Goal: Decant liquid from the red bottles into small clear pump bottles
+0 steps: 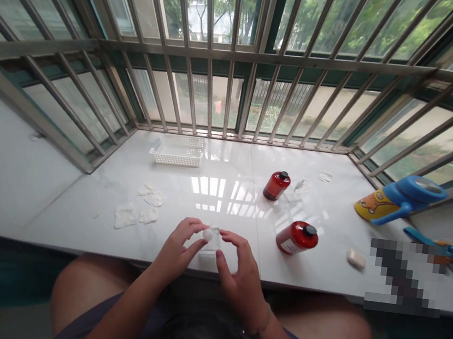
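Observation:
At the counter's front edge, both hands meet around a small clear, box-like container (211,246). My left hand (179,245) pinches a small round whitish thing (207,235) between thumb and fingertips; its exact kind is not clear. My right hand (239,264) has its thumb and forefinger apart at the container's right side, and whether they press on it is hard to see. Right of the hands stand a larger red bottle (297,238) with a black cap and a second red bottle (276,186) farther back. Thin white pieces (126,216) lie to the left.
A white perforated basket (179,152) sits at the back left of the white counter (95,192). On the right are a blue and yellow cup (396,198), a pale soap-like lump (356,259) and a blue-handled object (428,238). Metal window bars (227,98) close off the back.

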`<state>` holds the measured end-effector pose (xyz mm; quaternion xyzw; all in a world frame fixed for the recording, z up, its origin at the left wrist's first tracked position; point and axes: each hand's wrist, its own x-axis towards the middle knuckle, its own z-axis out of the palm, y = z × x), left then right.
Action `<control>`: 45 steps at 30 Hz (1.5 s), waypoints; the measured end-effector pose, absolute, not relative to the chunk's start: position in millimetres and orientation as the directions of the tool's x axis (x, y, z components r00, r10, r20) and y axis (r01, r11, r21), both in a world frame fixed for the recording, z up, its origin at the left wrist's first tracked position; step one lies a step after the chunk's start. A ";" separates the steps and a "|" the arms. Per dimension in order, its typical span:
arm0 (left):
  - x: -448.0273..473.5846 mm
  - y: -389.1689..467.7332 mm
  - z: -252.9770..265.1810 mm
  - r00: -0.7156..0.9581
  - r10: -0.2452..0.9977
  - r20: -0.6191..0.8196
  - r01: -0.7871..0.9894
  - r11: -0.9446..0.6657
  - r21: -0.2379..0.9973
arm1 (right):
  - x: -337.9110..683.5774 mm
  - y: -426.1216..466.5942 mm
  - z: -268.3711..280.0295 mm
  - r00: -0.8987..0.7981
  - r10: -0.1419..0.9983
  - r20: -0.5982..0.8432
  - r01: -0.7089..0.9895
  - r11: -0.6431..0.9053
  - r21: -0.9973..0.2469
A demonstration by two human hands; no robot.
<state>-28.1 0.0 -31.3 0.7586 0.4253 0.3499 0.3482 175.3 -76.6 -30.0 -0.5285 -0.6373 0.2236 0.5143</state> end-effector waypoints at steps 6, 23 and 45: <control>-26.2 -0.4 -38.8 0.369 0.892 0.261 0.413 -0.409 0.814 | 166.2 -66.9 -37.8 0.046 0.945 0.325 0.393 0.281 -0.875; -33.9 5.5 -76.1 0.483 0.873 0.076 0.351 -0.272 0.896 | 154.2 -40.9 -61.2 0.124 0.907 0.403 0.498 0.295 -0.816; -25.4 7.7 -89.1 0.432 0.895 0.113 0.348 -0.280 0.895 | 162.8 -60.8 -69.6 0.076 0.966 0.249 0.308 0.215 -0.927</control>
